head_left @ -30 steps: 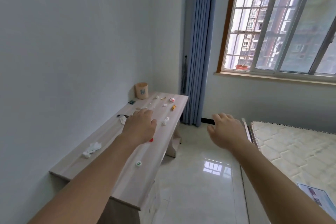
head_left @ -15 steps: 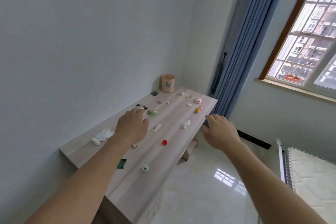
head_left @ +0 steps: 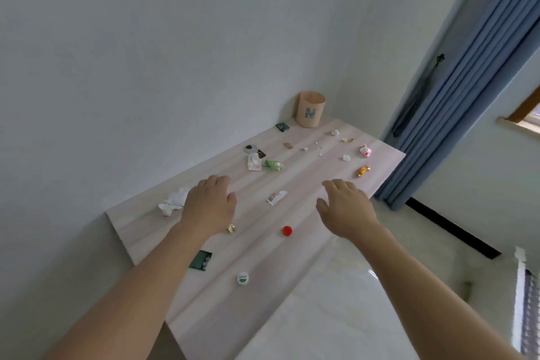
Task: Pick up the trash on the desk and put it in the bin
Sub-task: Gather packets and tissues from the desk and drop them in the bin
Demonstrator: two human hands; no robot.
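A light wooden desk (head_left: 295,245) runs along the wall, littered with trash. A small tan bin (head_left: 311,109) stands at its far corner. My left hand (head_left: 209,206) hovers over the desk beside a crumpled white tissue (head_left: 173,202), fingers loosely apart, holding nothing. My right hand (head_left: 346,209) hangs open over the desk's right side. Between them lie a white wrapper (head_left: 276,197) and a red cap (head_left: 287,230). Nearer me are a dark green packet (head_left: 201,260), a white-green cap (head_left: 242,278) and a gold scrap (head_left: 231,228).
Farther along lie a green wrapper (head_left: 273,165), a white carton (head_left: 253,161), a gold candy (head_left: 363,170), a red-white wrapper (head_left: 365,150) and several small scraps. A blue curtain (head_left: 455,102) hangs at the right. Glossy tiled floor (head_left: 365,301) lies to the desk's right.
My view has swung left and down toward the desk; the window has almost left the frame. Both hands now hover over the desk top, closer to the trash.
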